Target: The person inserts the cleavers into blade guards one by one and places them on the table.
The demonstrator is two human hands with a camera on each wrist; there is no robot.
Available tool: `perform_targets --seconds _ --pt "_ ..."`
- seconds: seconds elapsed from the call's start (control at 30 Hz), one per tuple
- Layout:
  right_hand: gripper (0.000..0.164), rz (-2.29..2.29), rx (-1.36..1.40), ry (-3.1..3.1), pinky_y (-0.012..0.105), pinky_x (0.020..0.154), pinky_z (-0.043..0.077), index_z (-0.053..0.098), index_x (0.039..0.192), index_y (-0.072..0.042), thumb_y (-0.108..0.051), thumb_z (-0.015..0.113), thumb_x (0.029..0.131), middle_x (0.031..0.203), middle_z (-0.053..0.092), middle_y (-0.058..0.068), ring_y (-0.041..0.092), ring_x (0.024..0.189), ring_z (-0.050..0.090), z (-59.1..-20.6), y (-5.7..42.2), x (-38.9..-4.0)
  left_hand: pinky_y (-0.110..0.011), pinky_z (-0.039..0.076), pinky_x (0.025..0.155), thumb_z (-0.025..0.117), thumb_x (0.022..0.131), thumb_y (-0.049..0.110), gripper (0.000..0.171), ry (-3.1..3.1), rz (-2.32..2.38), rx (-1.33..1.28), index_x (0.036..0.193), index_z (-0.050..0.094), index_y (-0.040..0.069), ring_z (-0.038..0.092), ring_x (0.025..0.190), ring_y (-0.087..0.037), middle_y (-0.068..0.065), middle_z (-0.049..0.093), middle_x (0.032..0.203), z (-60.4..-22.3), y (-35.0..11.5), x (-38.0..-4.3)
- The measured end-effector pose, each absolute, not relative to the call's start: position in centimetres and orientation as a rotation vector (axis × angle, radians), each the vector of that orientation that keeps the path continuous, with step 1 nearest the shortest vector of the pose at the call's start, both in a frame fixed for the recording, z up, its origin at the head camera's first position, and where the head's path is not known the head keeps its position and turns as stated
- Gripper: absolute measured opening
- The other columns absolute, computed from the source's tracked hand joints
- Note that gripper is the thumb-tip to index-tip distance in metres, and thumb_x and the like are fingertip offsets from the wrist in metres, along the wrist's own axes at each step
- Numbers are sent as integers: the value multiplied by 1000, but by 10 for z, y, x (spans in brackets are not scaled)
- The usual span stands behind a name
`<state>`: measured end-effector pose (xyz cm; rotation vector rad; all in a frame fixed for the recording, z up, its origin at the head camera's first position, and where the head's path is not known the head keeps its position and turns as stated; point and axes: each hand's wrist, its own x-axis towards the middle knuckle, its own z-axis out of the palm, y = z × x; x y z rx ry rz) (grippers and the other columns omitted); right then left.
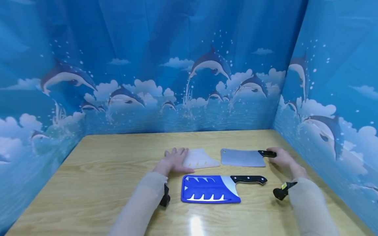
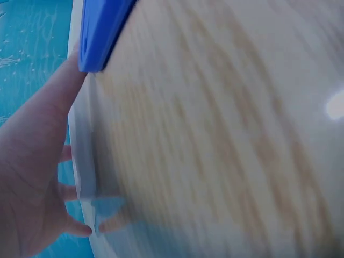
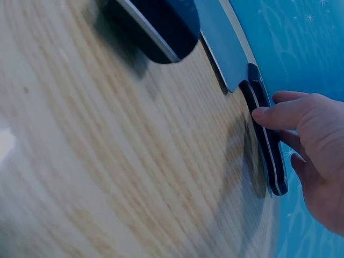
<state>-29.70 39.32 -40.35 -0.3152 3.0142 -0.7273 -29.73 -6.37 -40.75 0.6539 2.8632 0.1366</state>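
My left hand (image 1: pixel 175 160) lies spread over the left end of a whitish translucent blade cover (image 1: pixel 202 159), its fingers and thumb apart. To the right, a cleaver (image 1: pixel 242 158) with a broad grey blade lies with its black handle pointing right. My right hand (image 1: pixel 280 158) pinches that handle (image 3: pixel 267 145), thumb on the near side and fingers behind it. Closer to me is a second cleaver, its black handle (image 1: pixel 248 179) pointing right. A blue blade cover (image 1: pixel 206 187) with white tooth-shaped cutouts encloses most of its blade.
The wooden table (image 1: pixel 112 170) ends at a dolphin-print curtain (image 1: pixel 177 111) at the back and sides. Cameras are strapped to both wrists; the right one (image 1: pixel 282 191) sits to the right of the covered cleaver's handle.
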Motion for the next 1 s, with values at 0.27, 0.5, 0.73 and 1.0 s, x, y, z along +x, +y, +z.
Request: perform_targets --seconds 0.27,0.5,0.73,1.0 --pt "47 -668 -393 3047 63 91 33 48 122 16 -3 63 81 122 45 39 56 112 38 -403 388 -300 -47 27 106 56 71 72 104 2902 133 727 146 26 6 35 128 -32 -17 37 140 -404 -60 -300" --pt "46 -657 -403 3049 63 91 33 47 122 17 -1 61 82 122 45 38 55 113 38 -405 387 -301 -38 37 100 76 63 53 100 2900 165 656 136 38 -3 46 116 -30 -19 49 126 -394 -63 -299" --pt "44 -596 -420 3075 63 89 35 50 120 15 -2 63 81 118 49 37 54 109 42 -407 386 -301 -39 43 93 81 56 42 106 2941 274 568 138 33 -6 44 107 -29 -21 43 122 -398 -84 -295" --pt "42 -534 -471 3112 61 88 37 54 117 14 -2 65 80 114 53 35 53 105 46 -414 384 -304 -36 43 90 83 55 44 105 3012 385 619 135 36 -4 44 103 -25 -17 44 118 -394 -108 -280"
